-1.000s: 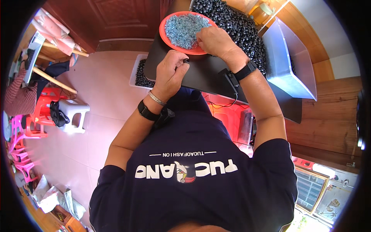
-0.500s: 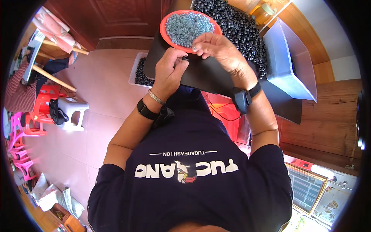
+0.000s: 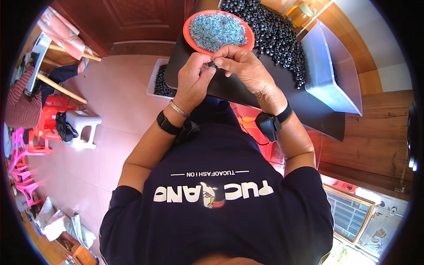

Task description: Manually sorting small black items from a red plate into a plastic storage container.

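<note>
Between the thumb and fingers of my left hand (image 3: 194, 76) is a small black plastic ring-shaped part (image 3: 212, 64). The thumb and index finger of my right hand (image 3: 243, 66) are pinched together right at that part, the two hands nearly touching. What the right fingertips hold, if anything, is too small and covered to make out. Just beyond my hands stands a red round basin (image 3: 187, 39) heaped with small shiny silvery metal pieces (image 3: 216, 32). To its right, many loose black ring-shaped parts (image 3: 276, 37) lie in a pile on the dark table (image 3: 287, 95).
A translucent plastic bin (image 3: 324, 70) lies tipped at the table's right. Below the table's left edge, a white tub (image 3: 152, 86) holds more black parts. A jar (image 3: 301, 13) stands at the back. At far left, a person (image 3: 24, 104) sits near plastic stools (image 3: 84, 128).
My right hand has moved left from the basin's near rim to the black part in my left hand. My left hand has stayed nearly in place, still gripping the part.
</note>
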Available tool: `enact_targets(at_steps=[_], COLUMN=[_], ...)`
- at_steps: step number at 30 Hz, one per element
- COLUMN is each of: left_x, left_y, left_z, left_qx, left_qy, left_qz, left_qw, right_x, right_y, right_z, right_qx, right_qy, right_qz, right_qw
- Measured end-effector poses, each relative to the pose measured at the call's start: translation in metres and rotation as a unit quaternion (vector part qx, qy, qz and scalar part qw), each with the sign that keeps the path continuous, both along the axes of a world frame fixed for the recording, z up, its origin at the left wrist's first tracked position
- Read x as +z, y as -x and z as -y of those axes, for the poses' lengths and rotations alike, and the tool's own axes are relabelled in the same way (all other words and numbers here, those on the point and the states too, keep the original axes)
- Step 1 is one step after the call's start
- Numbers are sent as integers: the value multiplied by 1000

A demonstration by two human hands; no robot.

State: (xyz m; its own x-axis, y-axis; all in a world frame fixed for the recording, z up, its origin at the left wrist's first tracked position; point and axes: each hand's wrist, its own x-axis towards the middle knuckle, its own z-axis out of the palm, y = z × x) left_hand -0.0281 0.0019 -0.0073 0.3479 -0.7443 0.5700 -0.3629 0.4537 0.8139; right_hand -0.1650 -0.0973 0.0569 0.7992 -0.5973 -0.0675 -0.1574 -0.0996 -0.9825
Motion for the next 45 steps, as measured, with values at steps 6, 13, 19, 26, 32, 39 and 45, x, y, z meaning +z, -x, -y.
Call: enact_targets(at_steps=[6, 13, 19, 26, 32, 39, 45], left_x=[2, 4, 3, 4, 3, 6, 6], left_y=[1, 0, 2, 1, 1, 2, 1], left_z=[0, 0, 1, -1, 0, -1, -1], left_qx=[-5, 17, 1, -9, -17, -14, -14], left_qy=[-2, 33, 29, -6, -11, -19, -20], left_qz=[-6, 54, 51, 36, 40, 36, 40], left_qw=[1000, 998, 998, 999, 999, 999, 999], right_x=[-8, -8, -4, 0, 0, -15, -20], right_y=[0, 0, 0, 36, 74, 63, 76], right_z=[-6, -9, -19, 7, 64, 73, 75], right_qx=[-22, -43, -37, -136, -194, -146, -141], right_qy=[-55, -151, -108, 249, 404, 460, 301], right_qz=[44, 28, 55, -15, -241, -310, -185], right_qw=[997, 987, 992, 959, 861, 819, 925])
